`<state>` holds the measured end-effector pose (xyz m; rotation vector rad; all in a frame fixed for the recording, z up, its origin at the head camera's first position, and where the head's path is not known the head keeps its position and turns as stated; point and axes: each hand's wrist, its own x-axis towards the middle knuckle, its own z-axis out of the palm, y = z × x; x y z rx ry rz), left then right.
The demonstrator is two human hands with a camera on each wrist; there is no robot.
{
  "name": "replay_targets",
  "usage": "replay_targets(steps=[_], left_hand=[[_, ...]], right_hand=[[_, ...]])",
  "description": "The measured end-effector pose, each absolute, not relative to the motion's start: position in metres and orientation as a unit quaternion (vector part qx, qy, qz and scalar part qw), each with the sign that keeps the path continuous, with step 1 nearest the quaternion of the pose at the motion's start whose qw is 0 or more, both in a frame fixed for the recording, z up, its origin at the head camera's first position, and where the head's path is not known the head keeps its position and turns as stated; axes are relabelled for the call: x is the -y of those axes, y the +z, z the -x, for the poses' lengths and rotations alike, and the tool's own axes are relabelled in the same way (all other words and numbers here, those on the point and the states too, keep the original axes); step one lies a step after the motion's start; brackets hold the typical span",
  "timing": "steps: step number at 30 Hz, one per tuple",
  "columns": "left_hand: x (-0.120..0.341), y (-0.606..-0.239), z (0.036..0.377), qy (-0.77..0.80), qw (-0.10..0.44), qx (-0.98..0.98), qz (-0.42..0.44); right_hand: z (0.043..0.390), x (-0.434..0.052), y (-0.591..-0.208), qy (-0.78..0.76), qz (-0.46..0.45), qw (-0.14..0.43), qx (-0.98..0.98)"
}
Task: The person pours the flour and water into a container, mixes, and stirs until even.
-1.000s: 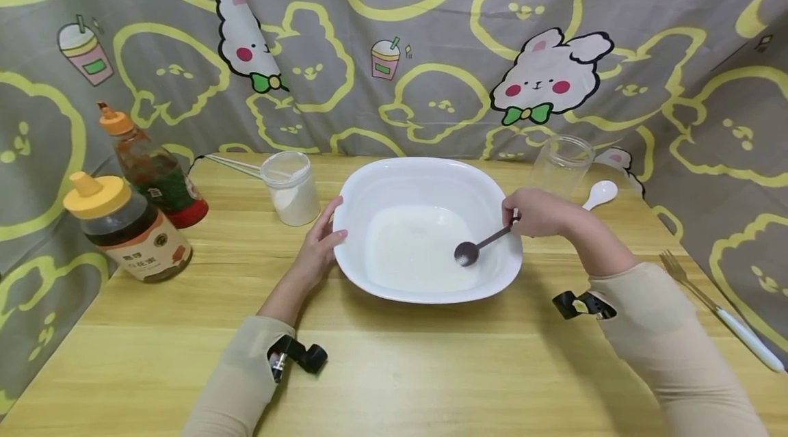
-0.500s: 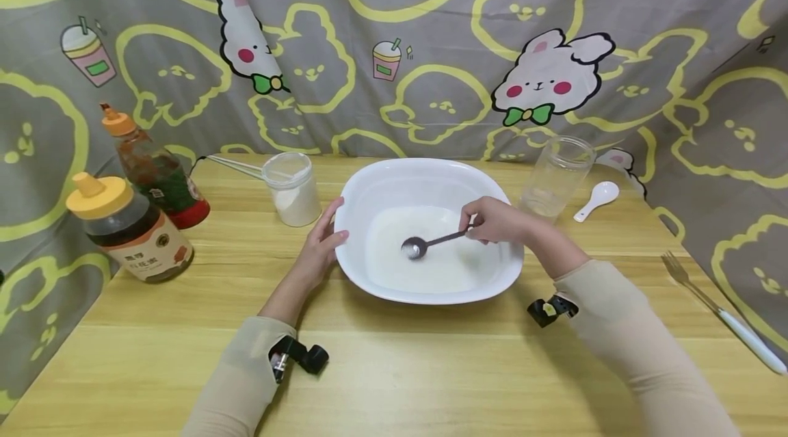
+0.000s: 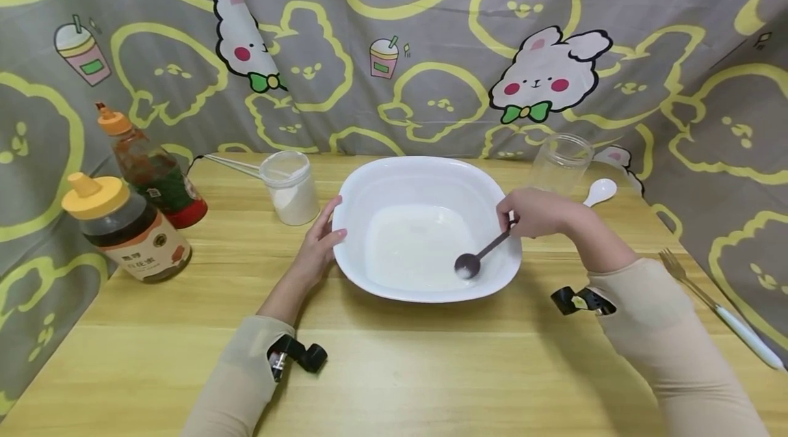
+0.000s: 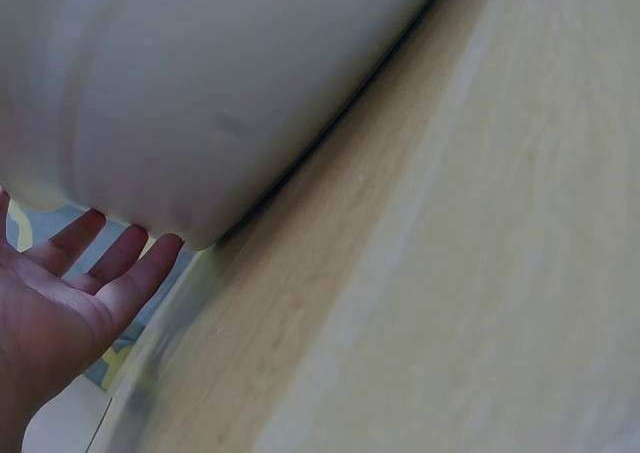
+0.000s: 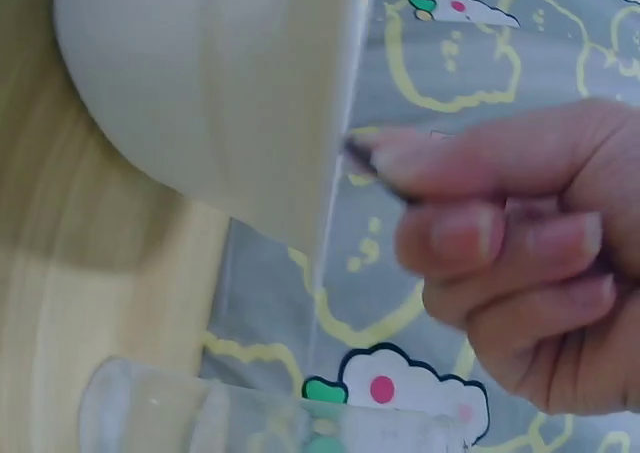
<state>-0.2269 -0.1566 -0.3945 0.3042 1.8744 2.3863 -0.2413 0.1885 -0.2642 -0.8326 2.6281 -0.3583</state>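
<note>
A wide white bowl (image 3: 425, 177) sits mid-table with a thin pool of white liquid (image 3: 418, 245) in its bottom. My right hand (image 3: 532, 213) pinches the handle of a dark metal spoon (image 3: 477, 256), whose head rests low in the bowl's front right corner. In the right wrist view the right hand's fingers (image 5: 500, 223) curl round the thin handle beside the bowl's outer wall (image 5: 220, 83). My left hand (image 3: 320, 242) lies with straight fingers against the bowl's left rim; the left wrist view shows its fingers (image 4: 110, 268) touching the bowl's wall (image 4: 190, 83).
A honey jar (image 3: 123, 232) and a sauce bottle (image 3: 150, 170) stand at the left. A cup of white powder (image 3: 291, 187) is beside the bowl. An empty glass jar (image 3: 560, 163) and a white spoon (image 3: 600, 192) stand behind my right hand. A fork (image 3: 717, 310) lies at the right edge.
The right hand swept the spoon from the bowl's right side to its middle, then back to the front right corner. The left hand stayed on the rim.
</note>
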Motion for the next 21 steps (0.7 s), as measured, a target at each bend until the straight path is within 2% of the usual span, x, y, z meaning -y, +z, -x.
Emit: replay_targets(steps=[4,13,21], left_hand=[[0.157,-0.395,0.227,0.782,0.044,-0.613,-0.102],[0.156,-0.393,0.225,0.782,0.046,-0.613,-0.105],[0.156,-0.393,0.225,0.783,0.048,-0.613,-0.098]], right_hand=[[0.244,-0.188,-0.263,-0.103,0.269,0.125,-0.949],[0.261,-0.174,-0.289,-0.177,0.189,0.078,-0.963],[0.278,-0.147,-0.324,-0.339,0.170,0.143,-0.914]])
